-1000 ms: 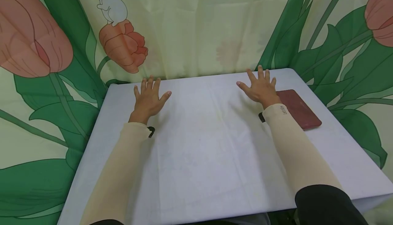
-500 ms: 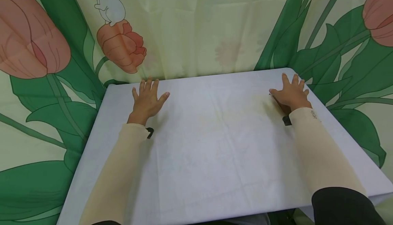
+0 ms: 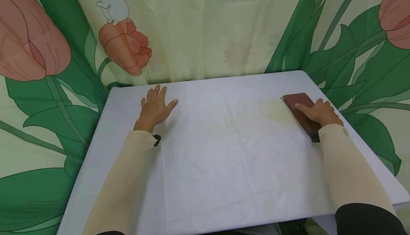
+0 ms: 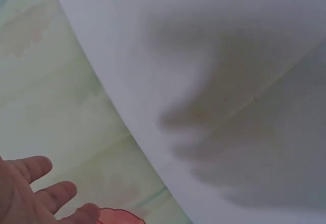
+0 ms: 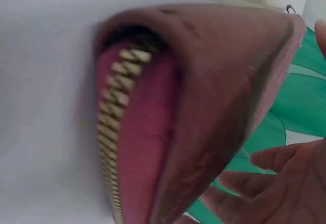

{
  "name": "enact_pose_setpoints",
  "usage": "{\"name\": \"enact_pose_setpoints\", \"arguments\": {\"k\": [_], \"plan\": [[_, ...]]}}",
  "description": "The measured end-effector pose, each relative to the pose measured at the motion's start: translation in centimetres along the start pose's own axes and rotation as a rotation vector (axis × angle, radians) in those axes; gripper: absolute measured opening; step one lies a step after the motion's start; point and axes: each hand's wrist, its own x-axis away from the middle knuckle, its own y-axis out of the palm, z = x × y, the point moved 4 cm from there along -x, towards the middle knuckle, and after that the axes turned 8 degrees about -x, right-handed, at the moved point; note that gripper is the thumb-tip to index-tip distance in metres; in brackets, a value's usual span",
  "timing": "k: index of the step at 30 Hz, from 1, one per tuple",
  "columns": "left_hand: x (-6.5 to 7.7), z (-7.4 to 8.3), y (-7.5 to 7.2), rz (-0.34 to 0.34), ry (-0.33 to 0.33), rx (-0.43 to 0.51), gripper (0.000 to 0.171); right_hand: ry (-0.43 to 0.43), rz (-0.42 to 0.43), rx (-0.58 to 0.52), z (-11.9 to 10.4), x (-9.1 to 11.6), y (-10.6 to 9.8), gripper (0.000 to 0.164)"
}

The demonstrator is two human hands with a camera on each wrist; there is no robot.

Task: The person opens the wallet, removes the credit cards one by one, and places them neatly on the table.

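Note:
A flat reddish-brown zip wallet lies on the white-covered table's right side. In the right wrist view the wallet shows its end, with brass zipper teeth and a pink strip. My right hand is over the wallet's near right part. Its thumb reaches across the top and the fingers bend past the right long edge. The right wrist view shows loosely spread fingers beside the wallet. My left hand, spread and holding nothing, is over the table's far left part; its fingers show in the left wrist view's lower corner.
White cloth covers the table. Behind it hangs a pale curtain printed with large tulips, green leaves and a white animal. The table's right edge runs close beside the right hand.
My right hand has moved right and back toward me, from left of the wallet to across it, with its fingers now bent downward. The wallet and left hand stay in nearly the same places.

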Motion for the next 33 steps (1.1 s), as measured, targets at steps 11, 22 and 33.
{"name": "enact_pose_setpoints", "arguments": {"k": [11, 22, 33], "plan": [[0.2, 0.2, 2.2, -0.157, -0.037, 0.073, 0.087, -0.031, -0.035, -0.013, 1.2, -0.3, 1.1, 0.127], [0.6, 1.0, 3.4, -0.170, -0.015, 0.054, 0.085, -0.047, 0.097, -0.062, 0.0, 0.0, 1.6, 0.116], [0.8, 1.3, 3.6, -0.163, 0.014, 0.035, 0.085, -0.093, 0.166, -0.097, -1.2, 0.0, 1.4, 0.121]]}}
